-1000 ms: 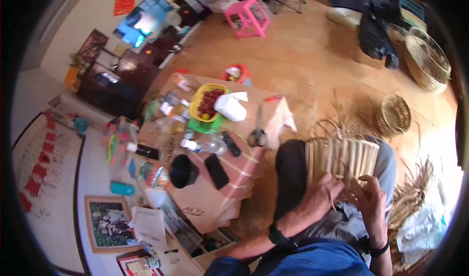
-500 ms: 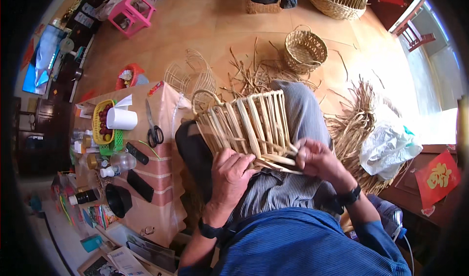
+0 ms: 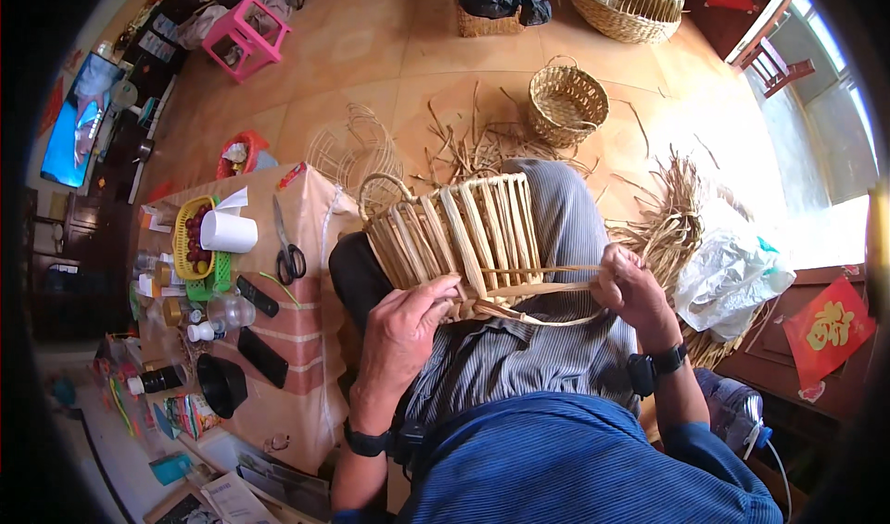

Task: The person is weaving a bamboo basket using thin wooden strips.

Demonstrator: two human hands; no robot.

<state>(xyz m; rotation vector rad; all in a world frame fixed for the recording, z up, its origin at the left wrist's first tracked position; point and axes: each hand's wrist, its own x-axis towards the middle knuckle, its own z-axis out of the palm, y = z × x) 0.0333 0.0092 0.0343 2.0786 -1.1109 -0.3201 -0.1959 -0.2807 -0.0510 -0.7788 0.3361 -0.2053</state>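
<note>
A partly woven basket [image 3: 454, 227] of pale dried plant strips rests on my lap, its looped handle toward the far left. My left hand [image 3: 404, 325] is closed on the basket's near edge, thumb and fingers pinching the weave there. Out to the right, my right hand [image 3: 630, 283] pinches the end of a flat plant strip [image 3: 556, 289], which stretches taut from the weave beside my left fingers. Another strip end [image 3: 561, 322] curves below it. What lies inside my right fist is partly hidden.
To the left, a cloth-covered table holds scissors [image 3: 288, 246], a paper roll [image 3: 228, 231], a yellow fruit basket [image 3: 193, 237] and bottles. Beyond my knees stand a small woven basket [image 3: 568, 105] and scattered stalks. A bundle of dried strips [image 3: 663, 209] and a plastic bag [image 3: 728, 278] lie right.
My right hand has moved right and slightly up, drawing the strip out longer and straighter. My left hand has shifted a little left along the basket's near edge.
</note>
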